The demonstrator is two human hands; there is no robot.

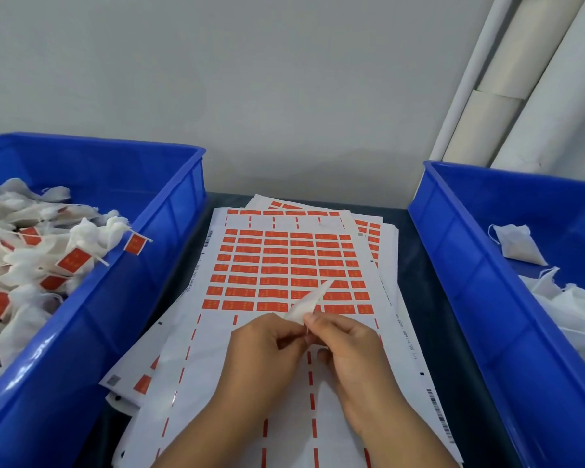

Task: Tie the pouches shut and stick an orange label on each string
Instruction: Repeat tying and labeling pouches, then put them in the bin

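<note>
Your left hand (264, 346) and right hand (348, 352) both pinching a white strip (309, 300) (fingers curled), above your orange label sheet (284, 265), blue bins (122, 298) beside.

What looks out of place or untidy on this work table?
The label sheets lie fanned and skewed, not squared. One tagged pouch hangs its orange label over the left bin rim. Nothing looks spilled or damaged.
</note>
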